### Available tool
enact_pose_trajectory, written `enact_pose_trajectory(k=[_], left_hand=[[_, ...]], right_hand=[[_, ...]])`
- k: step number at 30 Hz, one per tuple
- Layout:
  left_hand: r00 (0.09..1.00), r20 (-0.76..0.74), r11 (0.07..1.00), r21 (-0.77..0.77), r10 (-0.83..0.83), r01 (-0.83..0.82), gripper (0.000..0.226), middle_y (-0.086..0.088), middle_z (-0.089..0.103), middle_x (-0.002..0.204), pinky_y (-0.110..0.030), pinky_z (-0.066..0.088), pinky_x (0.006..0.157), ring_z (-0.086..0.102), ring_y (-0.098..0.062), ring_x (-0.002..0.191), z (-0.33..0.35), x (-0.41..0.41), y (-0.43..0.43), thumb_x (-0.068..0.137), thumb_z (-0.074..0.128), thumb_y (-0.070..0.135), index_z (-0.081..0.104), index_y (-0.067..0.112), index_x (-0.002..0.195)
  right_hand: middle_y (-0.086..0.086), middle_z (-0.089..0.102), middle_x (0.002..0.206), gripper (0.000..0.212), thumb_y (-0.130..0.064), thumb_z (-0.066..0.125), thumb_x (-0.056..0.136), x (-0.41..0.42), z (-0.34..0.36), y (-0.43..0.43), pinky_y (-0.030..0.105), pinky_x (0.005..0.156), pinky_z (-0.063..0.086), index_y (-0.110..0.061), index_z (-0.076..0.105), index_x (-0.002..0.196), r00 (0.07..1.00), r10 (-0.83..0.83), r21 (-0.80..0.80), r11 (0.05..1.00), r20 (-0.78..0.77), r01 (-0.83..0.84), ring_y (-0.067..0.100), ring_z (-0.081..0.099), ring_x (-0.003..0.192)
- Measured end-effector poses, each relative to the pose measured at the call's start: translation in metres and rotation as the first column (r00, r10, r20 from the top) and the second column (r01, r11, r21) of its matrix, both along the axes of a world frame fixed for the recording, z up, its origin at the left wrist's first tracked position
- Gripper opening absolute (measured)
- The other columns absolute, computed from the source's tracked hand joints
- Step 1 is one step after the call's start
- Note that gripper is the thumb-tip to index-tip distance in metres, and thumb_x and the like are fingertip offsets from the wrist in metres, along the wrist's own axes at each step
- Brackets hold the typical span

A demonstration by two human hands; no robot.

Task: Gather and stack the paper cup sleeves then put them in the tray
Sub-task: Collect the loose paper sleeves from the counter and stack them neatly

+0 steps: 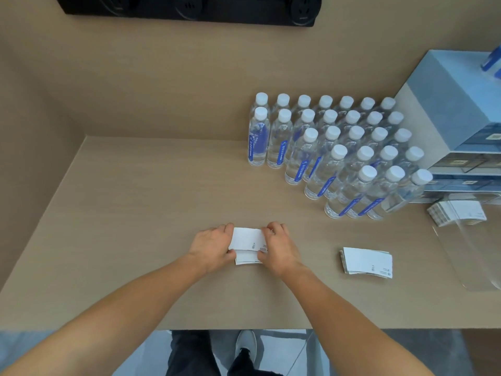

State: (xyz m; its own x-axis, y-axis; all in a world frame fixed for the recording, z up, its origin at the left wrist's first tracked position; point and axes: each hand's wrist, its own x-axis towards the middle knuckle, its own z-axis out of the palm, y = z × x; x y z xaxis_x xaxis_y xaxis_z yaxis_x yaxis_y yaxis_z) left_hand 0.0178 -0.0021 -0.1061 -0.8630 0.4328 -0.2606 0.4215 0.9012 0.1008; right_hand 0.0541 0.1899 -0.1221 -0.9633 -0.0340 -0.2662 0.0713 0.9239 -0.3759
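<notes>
A small pile of flat white paper cup sleeves [247, 245] lies on the beige table, near the front middle. My left hand [212, 246] grips its left end and my right hand [279, 246] grips its right end, squeezing the sleeves together. The top sleeve sits offset above a lower one. A second stack of sleeves [366, 263] rests alone to the right. A clear plastic tray [477, 256] stands at the far right edge, with another bundle of sleeves [456, 213] lying in its far end.
Several rows of water bottles [339, 147] with white caps stand behind and right of my hands. Stacked blue-grey boxes [458, 115] fill the back right corner. A black power strip [189, 8] runs along the wall. The table's front edge is close to my body.
</notes>
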Motion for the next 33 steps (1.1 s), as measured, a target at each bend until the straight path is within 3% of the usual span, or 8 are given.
enact_pose_trajectory(k=[4,9,17,22,26,28,31,33], left_hand=[[0.999,0.000,0.999,-0.010,-0.052,0.052,0.044,-0.003,0.064,0.106,-0.035,0.049,0.075,0.061,-0.027,0.094,0.000,0.004,0.003,0.083,0.053,0.043,0.048,0.015,0.116],[0.995,0.019,0.995,-0.004,-0.100,0.100,0.051,-0.005,0.062,0.113,-0.036,0.049,0.080,0.060,-0.028,0.102,-0.004,0.011,0.020,0.085,0.053,0.046,0.046,0.013,0.123],[0.998,-0.013,0.998,0.002,-0.056,0.056,0.045,-0.003,0.062,0.112,-0.036,0.049,0.076,0.061,-0.028,0.097,-0.007,0.018,0.018,0.084,0.052,0.044,0.047,0.015,0.119],[0.991,0.137,1.000,0.013,0.008,-0.010,0.048,-0.005,0.059,0.119,-0.037,0.051,0.081,0.060,-0.030,0.103,-0.011,0.020,0.015,0.087,0.054,0.041,0.044,0.014,0.126],[0.953,0.295,0.992,0.079,0.070,-0.097,0.039,-0.005,0.057,0.114,-0.034,0.047,0.072,0.058,-0.028,0.100,-0.013,0.016,0.017,0.087,0.056,0.033,0.044,0.015,0.119],[0.935,0.345,0.987,0.104,0.077,-0.120,0.036,-0.004,0.058,0.113,-0.036,0.050,0.075,0.058,-0.027,0.100,-0.010,0.013,0.015,0.087,0.058,0.032,0.045,0.016,0.117],[0.893,0.437,0.971,0.148,0.108,-0.189,0.038,-0.005,0.063,0.110,-0.038,0.053,0.082,0.060,-0.026,0.100,-0.002,0.007,0.010,0.083,0.065,0.032,0.051,0.016,0.114],[0.878,0.441,0.950,0.146,0.187,-0.276,0.030,-0.006,0.067,0.102,-0.034,0.052,0.078,0.062,-0.026,0.097,0.003,0.003,0.007,0.080,0.068,0.034,0.057,0.015,0.100]], right_hand=[[-0.004,0.043,0.128,0.046,-0.032,0.062,0.076,0.008,0.000,0.009,0.033,0.081,0.052,-0.016,0.054,0.118,1.000,0.021,0.016,1.000,0.000,-0.021,0.018,0.036,0.123],[-0.004,0.044,0.129,0.051,-0.033,0.065,0.076,0.016,0.002,0.029,0.031,0.084,0.050,-0.017,0.053,0.123,1.000,0.014,0.029,0.999,0.020,-0.014,0.017,0.037,0.124],[-0.002,0.044,0.127,0.048,-0.028,0.064,0.077,0.019,0.003,0.024,0.035,0.088,0.052,-0.016,0.054,0.122,0.999,0.014,-0.024,1.000,0.039,-0.013,0.017,0.037,0.123],[0.000,0.043,0.130,0.044,-0.023,0.063,0.081,0.018,-0.001,0.021,0.036,0.096,0.049,-0.012,0.055,0.122,0.997,0.028,-0.057,0.998,0.072,-0.024,0.020,0.036,0.124],[0.004,0.042,0.132,0.043,-0.021,0.063,0.086,0.015,0.002,0.018,0.035,0.101,0.044,-0.009,0.054,0.126,0.992,0.048,-0.039,0.998,0.115,-0.044,0.023,0.035,0.125],[0.004,0.042,0.133,0.043,-0.021,0.063,0.087,0.015,0.003,0.017,0.035,0.103,0.043,-0.009,0.054,0.127,0.990,0.035,-0.038,0.999,0.133,-0.031,0.023,0.035,0.126],[0.004,0.036,0.145,0.061,-0.021,0.068,0.083,0.018,0.005,0.016,0.034,0.109,0.039,-0.012,0.044,0.139,0.988,-0.013,-0.117,0.993,0.154,0.031,0.024,0.032,0.135],[0.006,0.032,0.151,0.079,-0.025,0.074,0.080,0.019,0.008,0.017,0.032,0.115,0.032,-0.011,0.035,0.147,0.976,-0.131,-0.237,0.956,0.173,0.171,0.025,0.030,0.141]])
